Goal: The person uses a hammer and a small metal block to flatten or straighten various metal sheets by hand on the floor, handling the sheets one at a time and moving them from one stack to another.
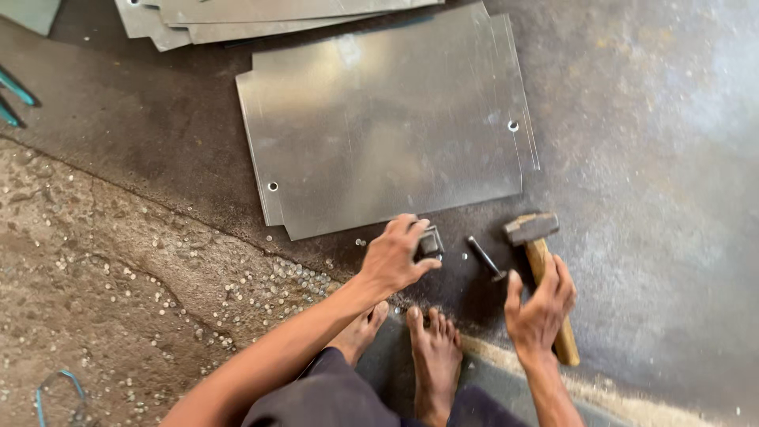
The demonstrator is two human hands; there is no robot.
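Metal block (430,242) sat gripped in the left hand (393,257) at the sheet's (387,134) edge, while the right hand (541,304) closed around the hammer (541,261) handle, the punch (484,257) lying between them.

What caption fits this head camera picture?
Left hand grips a small metal block, right hand on a hammer, beside sheet metal.

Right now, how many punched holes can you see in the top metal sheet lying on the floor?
2. One hole sits near the sheet's lower left corner, the other hole near its right edge. Other corners show none; sheets underneath may hide more.
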